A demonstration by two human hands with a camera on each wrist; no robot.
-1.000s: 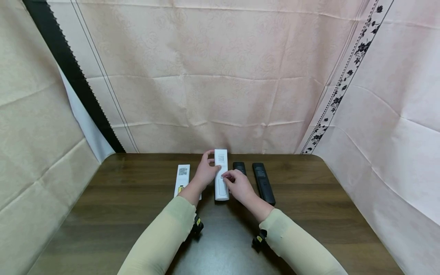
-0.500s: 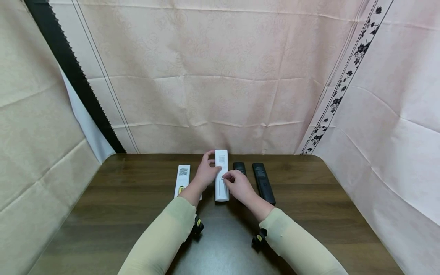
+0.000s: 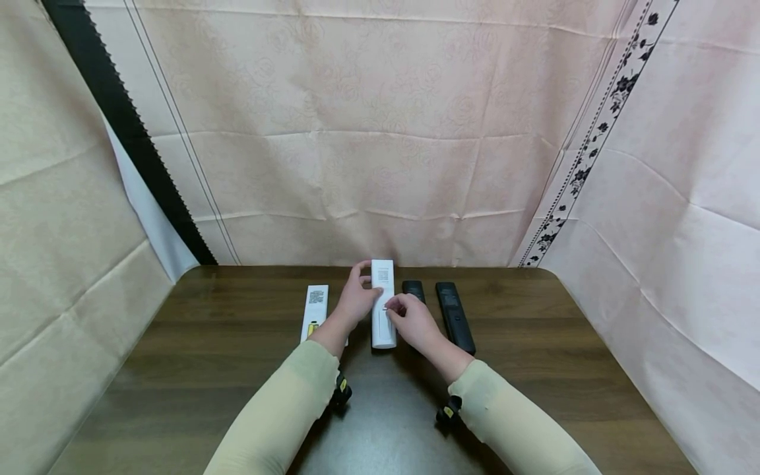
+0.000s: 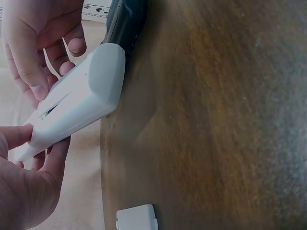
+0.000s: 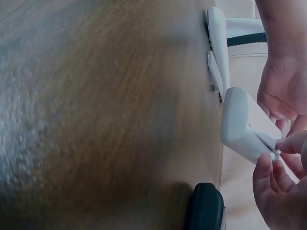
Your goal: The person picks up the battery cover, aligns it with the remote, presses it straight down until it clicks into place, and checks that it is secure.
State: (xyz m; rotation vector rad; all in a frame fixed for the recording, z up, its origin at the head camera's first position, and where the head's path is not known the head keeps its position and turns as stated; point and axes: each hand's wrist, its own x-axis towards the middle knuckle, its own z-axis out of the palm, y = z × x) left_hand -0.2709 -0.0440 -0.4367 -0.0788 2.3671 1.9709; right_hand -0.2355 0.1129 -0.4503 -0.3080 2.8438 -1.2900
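Observation:
A white remote control (image 3: 382,330) is held back side up and tilted over the table by my left hand (image 3: 357,297), its thumb on top and fingers along the far side. My right hand (image 3: 412,320) has thumb and index finger bent at the battery cover (image 5: 261,136). That cover stands slightly raised, with a dark slit (image 4: 53,109) along its edge. In the right wrist view, my right fingertips (image 5: 283,143) pinch the cover's edge. Whether batteries lie beneath it is hidden.
Left of my hands lies another white remote (image 3: 316,307) with a printed code; a white cover piece (image 5: 214,71) sits next to it. Two black remotes lie right, one (image 3: 456,316) fully visible, the other (image 3: 413,287) partly behind my right hand. Curtains surround the wooden table (image 3: 208,369).
The white remote has dipped very slightly toward me. Both hands keep nearly the same place and grip.

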